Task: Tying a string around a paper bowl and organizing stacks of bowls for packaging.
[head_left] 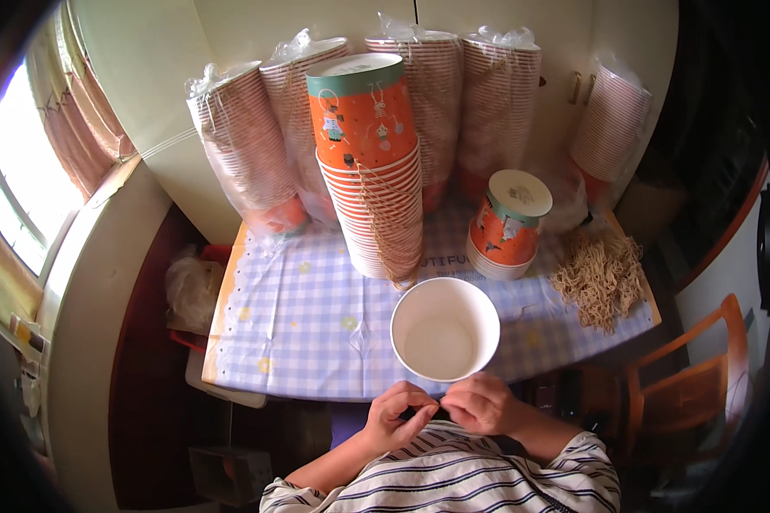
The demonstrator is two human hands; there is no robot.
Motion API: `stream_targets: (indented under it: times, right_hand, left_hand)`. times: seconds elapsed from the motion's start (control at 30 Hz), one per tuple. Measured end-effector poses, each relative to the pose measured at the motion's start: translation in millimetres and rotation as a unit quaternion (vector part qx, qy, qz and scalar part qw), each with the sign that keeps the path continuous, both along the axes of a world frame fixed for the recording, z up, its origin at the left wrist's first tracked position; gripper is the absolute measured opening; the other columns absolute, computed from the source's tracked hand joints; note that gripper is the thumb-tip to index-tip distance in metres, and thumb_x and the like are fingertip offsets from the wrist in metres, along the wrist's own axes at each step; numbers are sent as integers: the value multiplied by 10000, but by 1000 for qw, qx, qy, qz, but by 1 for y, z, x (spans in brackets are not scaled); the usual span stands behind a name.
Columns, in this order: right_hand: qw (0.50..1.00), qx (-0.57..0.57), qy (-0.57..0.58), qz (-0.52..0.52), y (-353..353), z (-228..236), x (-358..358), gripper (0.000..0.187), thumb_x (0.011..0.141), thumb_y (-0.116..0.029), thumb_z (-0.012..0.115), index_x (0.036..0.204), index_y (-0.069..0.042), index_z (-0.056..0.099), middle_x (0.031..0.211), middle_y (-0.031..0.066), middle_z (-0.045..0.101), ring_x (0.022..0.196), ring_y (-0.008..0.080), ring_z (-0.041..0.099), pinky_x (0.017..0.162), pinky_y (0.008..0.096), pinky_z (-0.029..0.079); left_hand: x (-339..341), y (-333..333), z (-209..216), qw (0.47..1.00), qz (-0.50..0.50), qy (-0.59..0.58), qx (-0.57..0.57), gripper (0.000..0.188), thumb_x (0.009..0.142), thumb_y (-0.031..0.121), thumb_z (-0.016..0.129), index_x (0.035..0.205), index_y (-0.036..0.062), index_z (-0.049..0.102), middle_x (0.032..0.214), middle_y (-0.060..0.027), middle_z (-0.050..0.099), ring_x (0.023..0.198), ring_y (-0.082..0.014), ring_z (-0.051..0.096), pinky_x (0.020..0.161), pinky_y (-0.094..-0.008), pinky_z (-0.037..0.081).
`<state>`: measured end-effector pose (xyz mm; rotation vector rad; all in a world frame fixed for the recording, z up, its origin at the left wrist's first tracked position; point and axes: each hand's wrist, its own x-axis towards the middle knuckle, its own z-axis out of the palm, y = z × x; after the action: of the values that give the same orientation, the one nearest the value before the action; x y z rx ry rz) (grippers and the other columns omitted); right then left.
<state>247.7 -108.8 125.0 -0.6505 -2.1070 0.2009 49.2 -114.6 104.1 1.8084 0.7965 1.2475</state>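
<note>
My left hand (pixel 399 416) and my right hand (pixel 481 404) meet just in front of the table's near edge. The fingertips of each are pinched together, and what lies between them is too small to make out. Right beyond them a paper bucket (pixel 446 333) stands mouth up, its white inside showing. Behind it rises a tall nested stack of upside-down paper buckets (pixel 359 120), orange with a green band. Tan cords (pixel 385 214) hang down the side of that stack. A short upside-down stack (pixel 506 231) stands to its right.
A loose heap of tan cords (pixel 601 278) lies at the table's right end. Several plastic-wrapped bucket stacks (pixel 498 103) line the back. A blue-checked cloth (pixel 299 333) covers the table. A wooden chair (pixel 693 368) stands at right, a window (pixel 34 154) at left.
</note>
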Motion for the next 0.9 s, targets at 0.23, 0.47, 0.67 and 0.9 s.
stream_targets:
  times: [0.23, 0.47, 0.67, 0.9]
  right_hand:
    - [941, -161, 243, -174, 60, 4, 59, 55, 861, -93, 575, 850, -40, 564, 718, -14, 536, 582, 50, 434, 509, 203, 360]
    - [819, -263, 456, -227, 135, -98, 98, 85, 866, -123, 621, 894, -45, 602, 751, -41, 571, 591, 5, 409, 516, 160, 306]
    - [826, -269, 426, -253, 136, -143, 100, 122, 856, -131, 622, 913, -25, 600, 811, -25, 554, 734, 56, 482, 682, 206, 409]
    - [836, -282, 381, -275, 134, -143, 102, 156, 868, -155, 611, 911, -6, 593, 793, -23, 554, 724, 56, 480, 669, 208, 408]
  left_hand:
    - [-6, 10, 70, 827, -281, -476, -105, 290, 937, 239, 451, 1137, 36, 402, 1089, -188, 445, 968, -310, 535, 904, -507, 431]
    - [14, -7, 159, 695, -400, -598, 25, 457, 924, 478, 456, 1193, 117, 376, 1049, -139, 415, 885, -291, 521, 817, -590, 485]
    - [23, 10, 176, 647, -528, -548, 51, 433, 898, 398, 544, 1226, 167, 380, 1146, -127, 360, 985, -243, 429, 774, -501, 534]
    - [23, 11, 169, 664, -514, -541, 50, 409, 902, 392, 539, 1214, 178, 385, 1123, -117, 351, 932, -221, 415, 747, -416, 523]
